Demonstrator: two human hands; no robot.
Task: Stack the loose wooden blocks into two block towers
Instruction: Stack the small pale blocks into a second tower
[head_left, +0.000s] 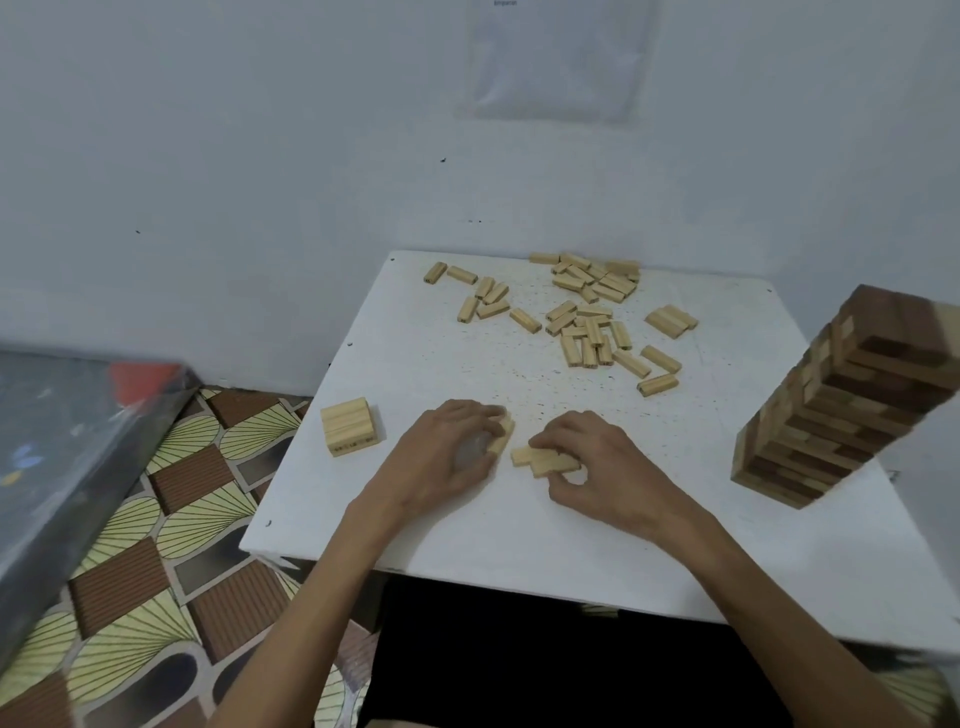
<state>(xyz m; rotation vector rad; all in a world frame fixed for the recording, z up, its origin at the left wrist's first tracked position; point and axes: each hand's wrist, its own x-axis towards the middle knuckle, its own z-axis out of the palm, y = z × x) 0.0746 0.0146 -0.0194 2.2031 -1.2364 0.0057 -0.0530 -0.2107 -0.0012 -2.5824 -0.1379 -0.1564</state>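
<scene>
the left hand (447, 449) rests on the table (467, 540) with its fingers curled round a block (503, 434), which sits tilted at the fingertips. whether a second block lies under the palm i cannot tell. just right of it, across a small gap, the right hand (597, 467) pinches a pair (543, 460) of blocks lying flat side by side, fingers on the far edge and thumb on the near one. left of the left hand, near the table's edge, sits a low stack (350, 426). well beyond both hands loose blocks (587, 317) lie scattered, some heaped by the wall. well right of the right hand stands a tall tower (831, 405) of light and dark blocks, looking tilted in the wide lens.
</scene>
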